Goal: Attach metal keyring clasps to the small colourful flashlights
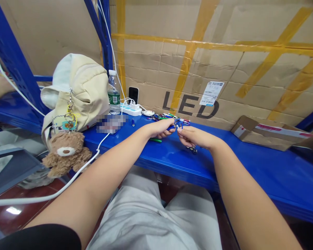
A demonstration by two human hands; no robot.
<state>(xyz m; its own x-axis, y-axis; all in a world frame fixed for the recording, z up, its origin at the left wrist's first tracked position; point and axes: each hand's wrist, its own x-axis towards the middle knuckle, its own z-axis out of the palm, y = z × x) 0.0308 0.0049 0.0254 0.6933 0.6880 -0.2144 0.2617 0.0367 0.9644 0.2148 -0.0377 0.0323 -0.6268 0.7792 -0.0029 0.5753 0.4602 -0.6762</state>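
My left hand (pixel 165 128) is closed around a slim blue metal piece (pixel 171 127), with a blue loop that looks like a carabiner beside it. The fingers of my right hand (pixel 189 135) pinch at the same spot, close to a small white bit (pixel 177 127) too small to name. Behind both hands lies a pile of coloured metal pieces (pixel 169 116) in green, red, blue and purple. A green tube (pixel 155 140) rests under my left hand. Several small shiny round pieces (pixel 192 149) lie just below my right hand. A short blue cylinder (pixel 133 122) stands apart to the left.
The blue shelf (pixel 250 163) carries a cream backpack (pixel 87 86) with a teddy bear charm (pixel 67 152), a water bottle (pixel 114 92) and a white power strip (pixel 130 108). An open cardboard box (pixel 268 133) sits right. A white cable (pixel 75 177) crosses left. Another person's arm (pixel 0 86) shows far left.
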